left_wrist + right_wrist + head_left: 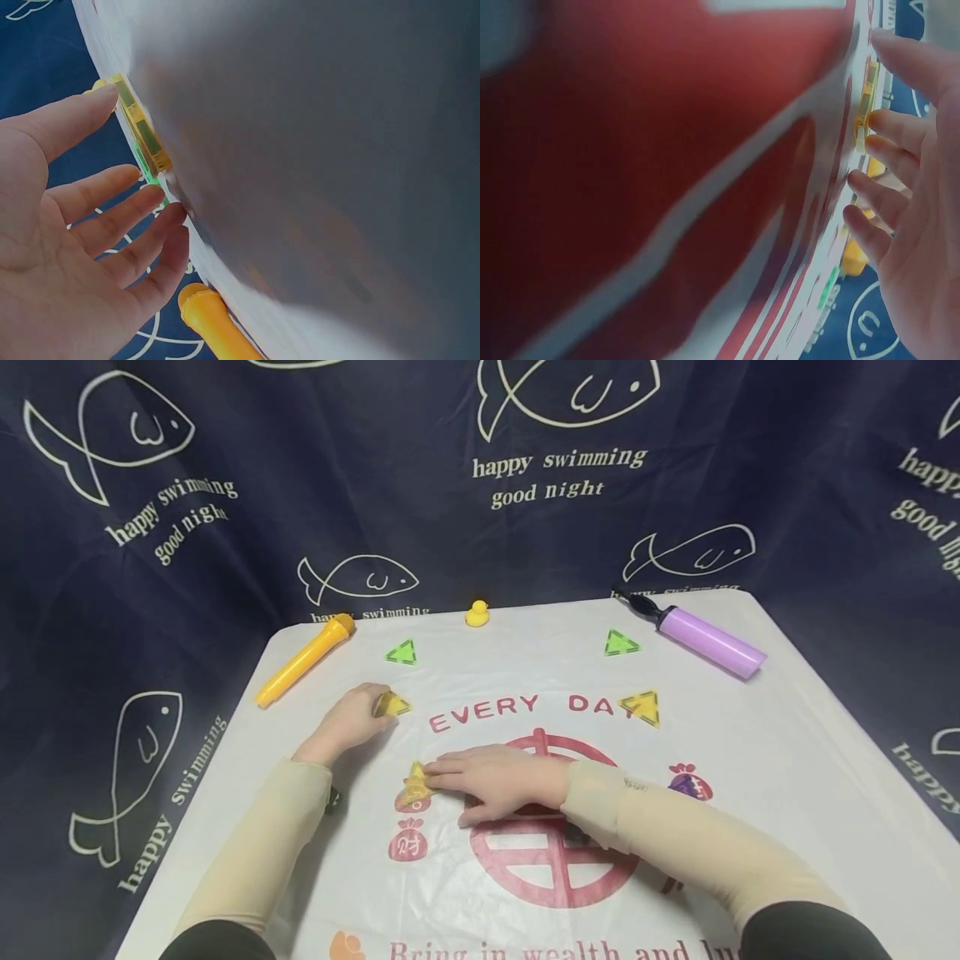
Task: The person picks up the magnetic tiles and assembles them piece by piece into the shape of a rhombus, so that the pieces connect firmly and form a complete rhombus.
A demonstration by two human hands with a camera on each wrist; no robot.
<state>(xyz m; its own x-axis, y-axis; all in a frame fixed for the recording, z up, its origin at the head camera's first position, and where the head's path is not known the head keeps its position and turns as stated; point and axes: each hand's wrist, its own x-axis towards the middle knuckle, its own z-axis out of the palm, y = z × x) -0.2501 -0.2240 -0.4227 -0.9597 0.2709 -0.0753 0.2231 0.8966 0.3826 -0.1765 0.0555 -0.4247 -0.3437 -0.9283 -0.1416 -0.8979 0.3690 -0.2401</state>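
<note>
While both hands sit over the left half of the white table (810, 752), the left hand (348, 718) is at the upper yellow triangle (395, 703), fingers apart and loosely bent, thumb by one end; no closed grip shows. Right hand (498, 781) has fingers apart, fairly straight, tips touching the right side of the lower yellow triangle (415, 785), which lies over a printed pouch.

Far edge: duck (477, 614) right at it; purple pump (712, 643) at the far right, black handle reaching the rim. Orange microphone (303, 662) runs along the left edge, near the left green triangle (402, 652). Widest open room is on the right side, between the right yellow triangle (645, 707) and the right edge; also a broad gap between the left green triangle and the right green triangle (622, 643). Little room between the two hands; the right hand is just below and to the right of the left.

Right hand and sleeve hide part of the red emblem (558, 868). Right yellow triangle overlaps the last letter of the printed words. Upper yellow triangle is partly behind left fingers; exact contact can't be told. Near table edge is cut off; lower print too. Right wrist view mostly blurred red.
</note>
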